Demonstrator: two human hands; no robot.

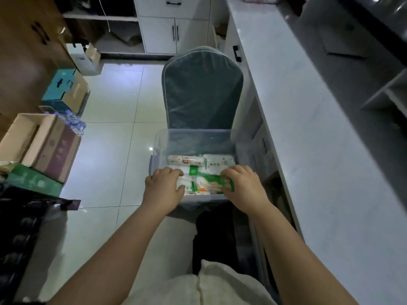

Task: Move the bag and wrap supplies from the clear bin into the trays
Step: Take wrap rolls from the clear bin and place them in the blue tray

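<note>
Here, closest to us, both our hands were inside the clear bin point(161, 139), at its near edge. Our left hand point(164, 184) had its fingers curled over a white packet point(184, 182), with the thumb under it, so it held the packet's left end. Our right hand point(244, 183) was curled round the right end of a green packet point(209, 183) that lay tilted on top of the white ones.

We judged that the step in hand was to lift these first supplies out. To do it well, we thought it better to take one packet per hand, because such soft film packs probably bend and slip when they are pinched only at one corner. We would also lift straight up over the near wall, since the bin stood on the seat of a chair point(202, 91) and a pull toward us could drag it off.

Farther in the bin, a long roll pack point(185, 160) and a white-and-green pack point(219, 161) lay near the back, untouched. The trays we could not identify; the counter point(308, 128) on our right seemed the likely place.
</note>
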